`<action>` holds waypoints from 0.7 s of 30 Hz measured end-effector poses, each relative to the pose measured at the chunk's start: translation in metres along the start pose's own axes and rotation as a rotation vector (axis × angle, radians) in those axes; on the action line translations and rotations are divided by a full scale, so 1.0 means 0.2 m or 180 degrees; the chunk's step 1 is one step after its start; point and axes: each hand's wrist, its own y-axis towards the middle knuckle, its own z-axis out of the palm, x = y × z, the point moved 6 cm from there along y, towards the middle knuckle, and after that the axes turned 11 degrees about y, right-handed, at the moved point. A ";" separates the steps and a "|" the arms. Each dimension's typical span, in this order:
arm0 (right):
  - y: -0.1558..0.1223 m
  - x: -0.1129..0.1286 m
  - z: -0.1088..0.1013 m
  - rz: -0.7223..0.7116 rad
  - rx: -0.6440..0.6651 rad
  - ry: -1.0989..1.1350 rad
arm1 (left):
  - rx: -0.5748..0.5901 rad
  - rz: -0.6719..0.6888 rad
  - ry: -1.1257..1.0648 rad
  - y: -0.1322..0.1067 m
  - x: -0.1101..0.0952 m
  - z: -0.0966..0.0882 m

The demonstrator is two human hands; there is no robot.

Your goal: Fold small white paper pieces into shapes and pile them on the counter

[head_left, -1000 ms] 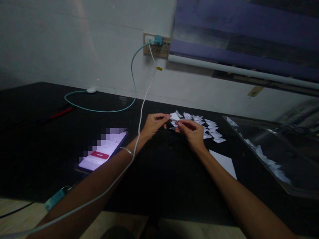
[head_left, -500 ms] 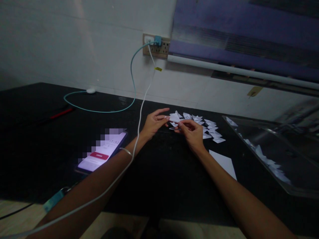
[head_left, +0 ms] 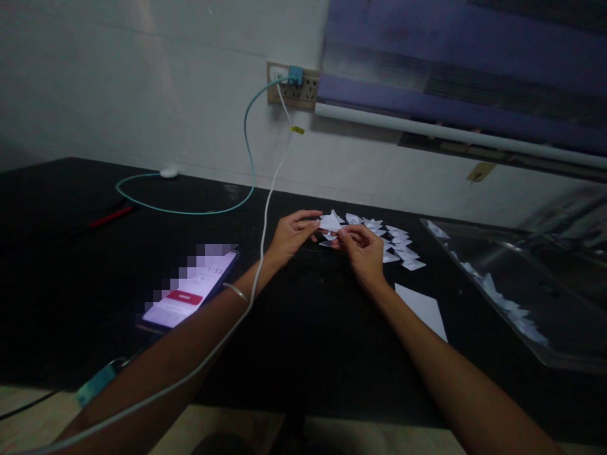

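Observation:
Between my two hands is a small white piece of folded paper [head_left: 331, 222], roughly triangular. My left hand [head_left: 291, 237] pinches its left side with thumb and fingers, the index finger stretched along the top. My right hand [head_left: 363, 249] grips its lower right corner between thumb and fingertips. Just behind and to the right lie several folded white paper pieces [head_left: 401, 240] with pointed ends, spread on the black tabletop [head_left: 303, 341]. A flat sheet of white paper [head_left: 422, 309] lies beside my right forearm, which partly covers it.
A lit phone [head_left: 190, 291] lies left of my left forearm. A white cable [head_left: 268, 215] crosses in front of that arm from the wall socket [head_left: 291, 85]. A teal cable [head_left: 190, 213] loops across the back. At right is a metal sink [head_left: 497, 322].
The whole view has shifted very slightly. Both hands stay on the folded paper, which is a little more tilted toward me.

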 end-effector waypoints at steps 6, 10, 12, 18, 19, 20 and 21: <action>-0.01 0.01 0.01 -0.0048 0.0007 -0.0006 | 0.0011 0.0056 -0.0032 0.01 0.04 0.01; -0.01 0.02 0.02 -0.0042 0.0058 0.0008 | -0.0106 0.0047 0.0010 0.02 0.05 0.00; -0.01 0.02 0.02 -0.0043 0.0045 0.0007 | -0.0085 0.0032 0.0002 0.02 0.05 0.01; 0.00 0.01 0.01 -0.0060 -0.0002 -0.0107 | 0.0311 -0.0210 -0.0090 0.00 0.06 0.05; 0.00 0.01 0.01 -0.0068 0.0005 -0.0134 | 0.0443 -0.0236 -0.0091 0.00 0.07 0.07; 0.00 0.01 0.01 -0.0071 0.0020 -0.0150 | 0.0582 -0.0236 -0.0069 0.00 0.08 0.09; -0.01 0.01 0.01 -0.0067 0.0039 -0.0152 | 0.0710 -0.0213 -0.0033 -0.01 0.08 0.10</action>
